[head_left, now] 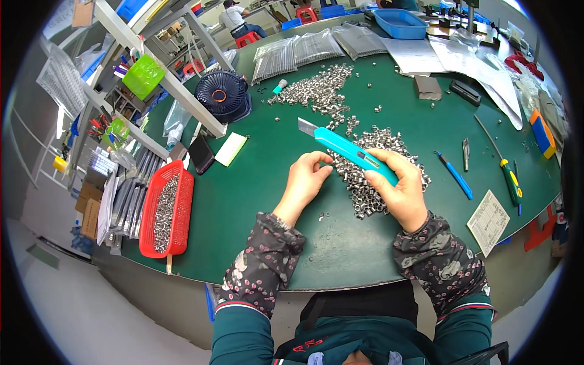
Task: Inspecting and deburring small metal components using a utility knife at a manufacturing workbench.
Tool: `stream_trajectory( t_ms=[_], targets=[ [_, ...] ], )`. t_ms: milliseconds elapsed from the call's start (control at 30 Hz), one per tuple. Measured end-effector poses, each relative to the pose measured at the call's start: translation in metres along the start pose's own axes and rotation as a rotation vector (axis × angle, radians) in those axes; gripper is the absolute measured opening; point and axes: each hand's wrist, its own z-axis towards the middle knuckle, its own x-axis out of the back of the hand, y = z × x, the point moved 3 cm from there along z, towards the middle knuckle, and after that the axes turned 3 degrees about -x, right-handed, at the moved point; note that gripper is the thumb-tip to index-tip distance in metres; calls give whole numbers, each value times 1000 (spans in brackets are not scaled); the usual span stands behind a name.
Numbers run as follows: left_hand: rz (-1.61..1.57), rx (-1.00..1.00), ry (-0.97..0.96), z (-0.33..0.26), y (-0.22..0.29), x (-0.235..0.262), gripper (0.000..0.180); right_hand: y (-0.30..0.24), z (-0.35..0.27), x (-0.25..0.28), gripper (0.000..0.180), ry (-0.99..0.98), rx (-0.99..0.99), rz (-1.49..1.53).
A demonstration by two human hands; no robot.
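Across the green desk, metal rings lie heaped beneath a turquoise utility knife. The right grip clasps its rear; its long axis slants forward-left, blade nearer the left grip, whose curled fingers may pinch something; I cannot tell.

The ring pile lies on the table. Left of the pile: basket, phone. Right: screwdriver, card. Behind: bagged rods. Behind, left: fan.
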Motion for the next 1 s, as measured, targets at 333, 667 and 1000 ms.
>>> stream_trajectory(
  t_ms=[333, 667, 1000],
  targets=[
    [277, -69, 109, 14, 0, -13, 10, -3, 2, 1, 29, 23, 33, 5],
    [355, -81, 45, 6, 3, -11, 12, -1, 1, 1, 30, 24, 39, -18],
    [413, -190, 123, -5, 15, -10, 12, -1, 1, 0, 29, 23, 36, -16]
  ],
)
